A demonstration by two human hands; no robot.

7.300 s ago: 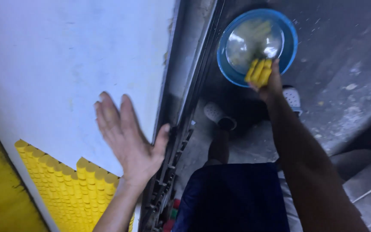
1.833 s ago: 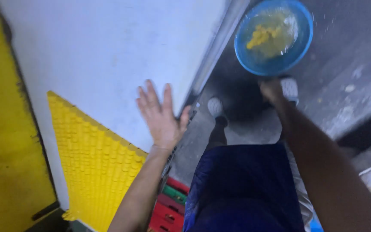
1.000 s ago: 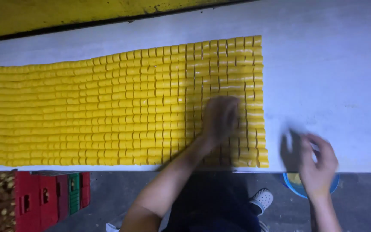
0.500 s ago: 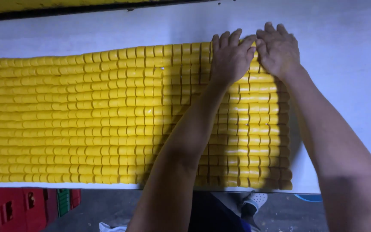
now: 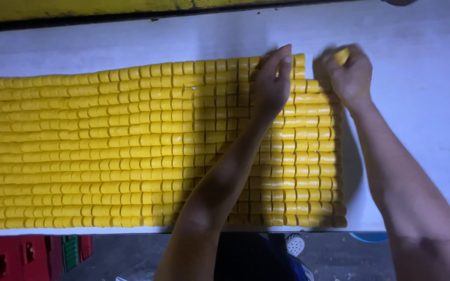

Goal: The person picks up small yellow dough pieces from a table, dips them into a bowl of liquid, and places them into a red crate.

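A wide mat of small yellow blocks [image 5: 105, 151], packed in many tight rows, covers most of a white table [image 5: 423, 130]. My left hand [image 5: 271, 86] lies flat on the mat near its top right corner, fingers together and pressed on the blocks. My right hand [image 5: 349, 74] hovers just past the mat's upper right edge, curled around a few yellow pieces [image 5: 341, 55] that show between its fingers. Both forearms reach in from the bottom of the view and hide part of the mat's right side.
A yellow strip with a dark gap [image 5: 79, 13] runs along the table's far edge. Below the near edge are red and green crates [image 5: 32, 252] on the floor, a white shoe [image 5: 294, 243] and a sliver of a blue bowl [image 5: 368, 237].
I turned from the floor and blue bowl to the table. Since half a second ago my right hand has lifted off the mat's corner and moved right, closed on yellow pieces.
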